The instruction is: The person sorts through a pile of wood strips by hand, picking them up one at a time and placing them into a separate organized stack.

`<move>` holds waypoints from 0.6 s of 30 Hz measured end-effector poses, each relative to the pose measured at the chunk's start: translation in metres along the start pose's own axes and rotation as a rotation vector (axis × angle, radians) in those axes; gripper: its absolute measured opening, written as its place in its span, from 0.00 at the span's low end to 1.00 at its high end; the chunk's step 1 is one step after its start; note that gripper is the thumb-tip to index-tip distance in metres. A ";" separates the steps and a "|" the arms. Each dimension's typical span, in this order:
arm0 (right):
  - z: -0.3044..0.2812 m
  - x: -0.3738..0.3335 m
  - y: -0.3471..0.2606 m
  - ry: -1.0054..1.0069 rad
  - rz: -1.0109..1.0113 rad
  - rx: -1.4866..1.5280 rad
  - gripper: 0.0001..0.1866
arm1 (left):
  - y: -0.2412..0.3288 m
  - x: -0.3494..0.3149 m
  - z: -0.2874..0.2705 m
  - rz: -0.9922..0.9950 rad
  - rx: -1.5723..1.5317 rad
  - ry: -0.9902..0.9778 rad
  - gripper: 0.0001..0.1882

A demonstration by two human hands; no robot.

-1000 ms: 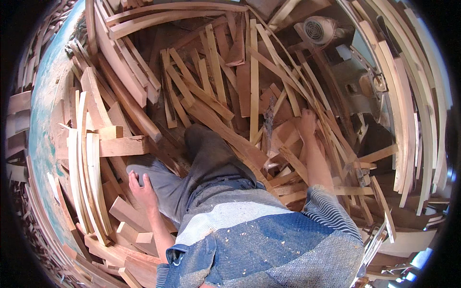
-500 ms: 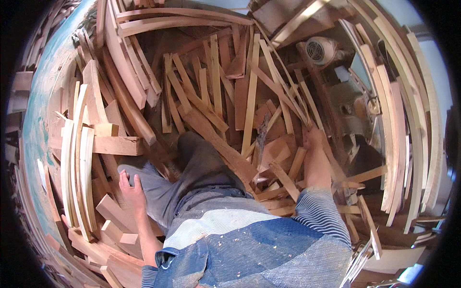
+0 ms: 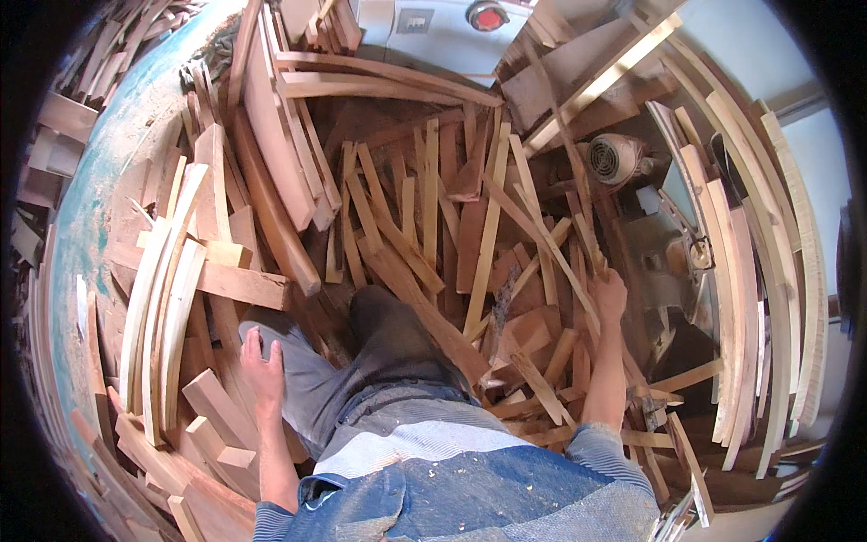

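My right hand is closed around the lower end of a long, thin wooden strip. The strip rises away from me, slanting slightly left, over a jumble of other strips. My left hand is held beside my left knee, fingers apart and nothing in it. Close to that hand, on its left, stand pale curved slats and a reddish wooden block. A wide brown board lies slanting in front of my legs, and loose light strips lean beyond it.
A dusty motor with a round vented cover sits at the far right, beside a machine. Long boards stand along the right side. Thick planks lean at the far left. Wood offcuts are heaped at the lower left.
The view has tilted up and shifted left. The strip in my right hand has swung up, its far end now beyond the stacked beams. My left hand stays open near the knee.
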State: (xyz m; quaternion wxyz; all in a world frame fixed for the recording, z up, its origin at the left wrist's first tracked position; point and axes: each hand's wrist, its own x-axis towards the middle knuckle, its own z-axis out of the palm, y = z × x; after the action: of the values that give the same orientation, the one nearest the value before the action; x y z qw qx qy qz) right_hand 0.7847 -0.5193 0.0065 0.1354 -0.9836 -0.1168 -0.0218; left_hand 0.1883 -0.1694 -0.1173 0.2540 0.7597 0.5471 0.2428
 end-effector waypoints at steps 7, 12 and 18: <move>-0.068 -0.026 -0.060 0.048 -0.031 0.113 0.16 | 0.041 0.033 -0.020 0.087 -0.344 0.094 0.24; -0.116 -0.072 -0.073 0.030 -0.022 0.299 0.14 | 0.037 0.063 -0.033 0.259 -0.311 0.170 0.24; -0.102 -0.123 -0.042 -0.247 0.173 0.904 0.13 | 0.107 0.104 -0.042 0.486 -0.354 0.100 0.20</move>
State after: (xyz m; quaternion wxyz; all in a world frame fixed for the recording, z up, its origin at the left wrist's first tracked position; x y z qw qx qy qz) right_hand 0.6539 -0.5350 0.1070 0.5362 -0.8275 -0.0476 0.1595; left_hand 0.2667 -0.0944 -0.0064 0.2898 0.7994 0.3104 0.4250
